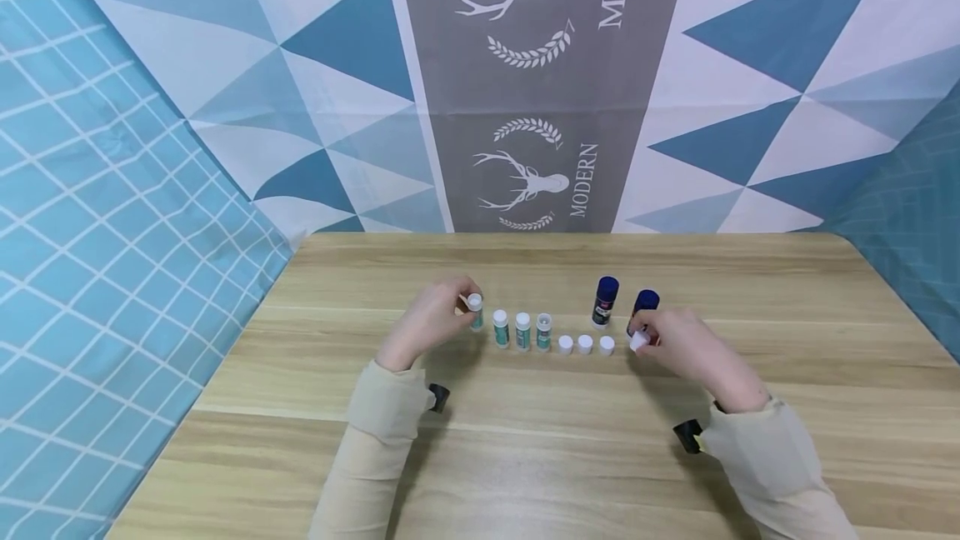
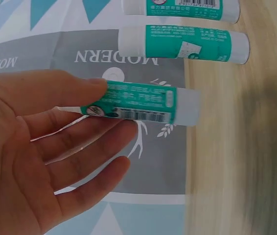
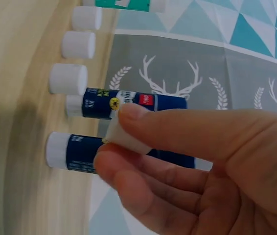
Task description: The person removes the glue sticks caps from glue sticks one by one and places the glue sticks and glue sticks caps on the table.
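My left hand [image 1: 435, 319] pinches a green glue stick [image 2: 133, 102] upright between thumb and fingers, at the left end of a row. Its top looks uncapped in the head view. To its right stand three more green glue sticks [image 1: 522, 332], of which the rightmost [image 1: 543, 332] shows a hollow white top. Between thumb and fingertips, my right hand [image 1: 686, 344] pinches a small white cap [image 3: 126, 134], tilted. Three similar white caps [image 1: 585, 344] sit in line to its left. Just behind the right hand stands a navy glue stick [image 1: 646, 301], partly hidden by it.
Another navy glue stick [image 1: 604, 302] stands behind the loose caps, left of the first. Everything is on a wood-grain table [image 1: 510, 457]. Past its far edge hangs a patterned cloth [image 1: 555, 90], with a blue checked cloth [image 1: 112, 273] at the left.
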Available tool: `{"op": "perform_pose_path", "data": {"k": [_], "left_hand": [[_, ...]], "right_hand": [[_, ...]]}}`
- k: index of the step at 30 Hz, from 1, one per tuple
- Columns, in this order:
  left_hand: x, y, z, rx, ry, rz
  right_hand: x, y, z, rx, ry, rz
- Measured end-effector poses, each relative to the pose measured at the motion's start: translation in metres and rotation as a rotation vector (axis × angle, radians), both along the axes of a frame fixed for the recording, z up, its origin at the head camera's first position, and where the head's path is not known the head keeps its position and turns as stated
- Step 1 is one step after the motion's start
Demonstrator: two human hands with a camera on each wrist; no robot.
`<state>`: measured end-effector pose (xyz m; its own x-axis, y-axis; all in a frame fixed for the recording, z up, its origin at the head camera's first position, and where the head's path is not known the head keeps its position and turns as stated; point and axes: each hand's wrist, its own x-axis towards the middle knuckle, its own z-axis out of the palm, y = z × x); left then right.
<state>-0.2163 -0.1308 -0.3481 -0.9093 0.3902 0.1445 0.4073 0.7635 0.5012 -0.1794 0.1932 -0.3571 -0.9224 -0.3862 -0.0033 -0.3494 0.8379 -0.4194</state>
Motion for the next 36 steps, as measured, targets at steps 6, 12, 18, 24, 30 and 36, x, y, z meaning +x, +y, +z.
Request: {"op": "perform_pose_path", "data": {"k": [6,12,18,24,30,36], "left_hand": [[-0.001,0.003,-0.005,-0.037,-0.044,-0.020],[0.000,0.005,-0.006,-0.075,-0.104,-0.015],[0.000,0.006,-0.008,-0.083,-0.141,-0.024],[0.000,0.006,-0.009,-0.092,-0.136,-0.024],[-0.001,0.006,-0.011,-0.097,-0.145,-0.033],[-0.001,0.005,-0.012,-0.098,-0.146,-0.031]], "right_hand": [[-0.002,-0.002,-0.009,0.049,-0.007,0.014],[-0.003,-0.006,-0.015,0.069,0.010,0.012],[-0.005,-0.008,-0.020,0.105,-0.019,-0.007],[-0.006,-0.009,-0.026,0.127,-0.030,-0.031],[-0.005,-0.011,-0.030,0.112,-0.046,-0.039],[-0.005,-0.011,-0.031,0.100,-0.065,-0.051]]}}
